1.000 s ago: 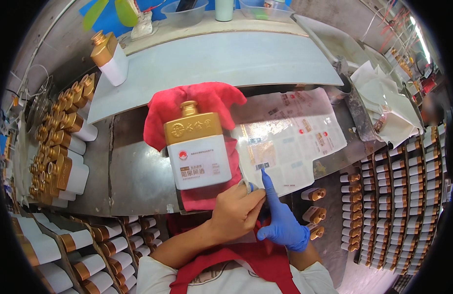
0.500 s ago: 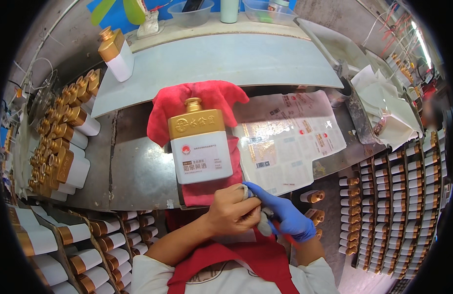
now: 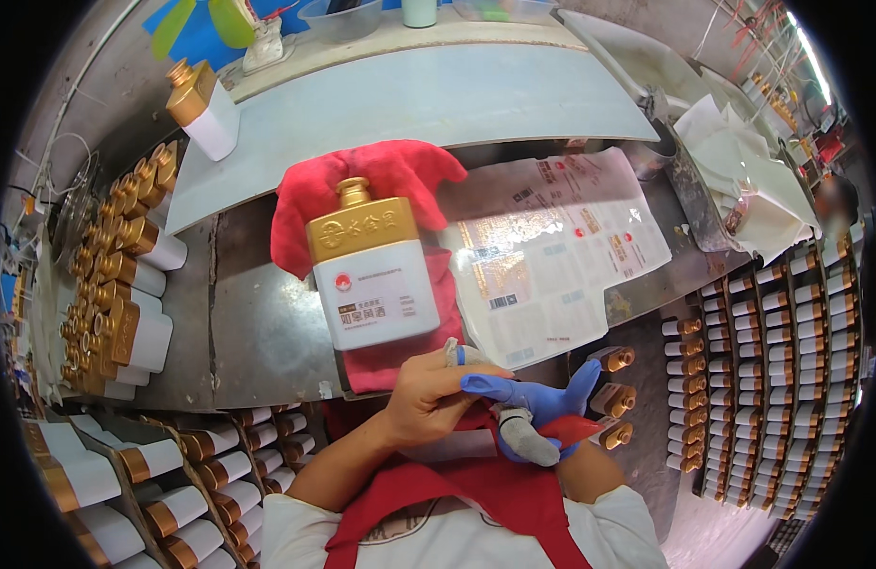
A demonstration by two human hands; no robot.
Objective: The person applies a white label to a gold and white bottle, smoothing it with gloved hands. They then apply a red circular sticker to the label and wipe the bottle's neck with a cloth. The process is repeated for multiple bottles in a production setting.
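**Blue glove (image 3: pixel 550 400) meets bare left hand (image 3: pixel 427 398) in front of a bottle (image 3: pixel 372 275)**

The glove covers the right hand (image 3: pixel 538 410) at the bench's near edge; its long axis runs crosswise, one blue finger pointing left into the bare hand, another jutting up and rightward. The left fingers curl against it; I cannot tell whether they grip. A grey piece (image 3: pixel 529 442) and a red piece (image 3: pixel 573 430) sit against the glove, the right grasp unclear. Beyond, the bottle rests on red cloth (image 3: pixel 408 163), its long axis running away from the person, gold neck pointing far and slightly left. Printed sheets (image 3: pixel 563 251) flank it rightward; a pale board (image 3: pixel 410 102) spans behind; clustered bottles (image 3: pixel 125 318) stand left.
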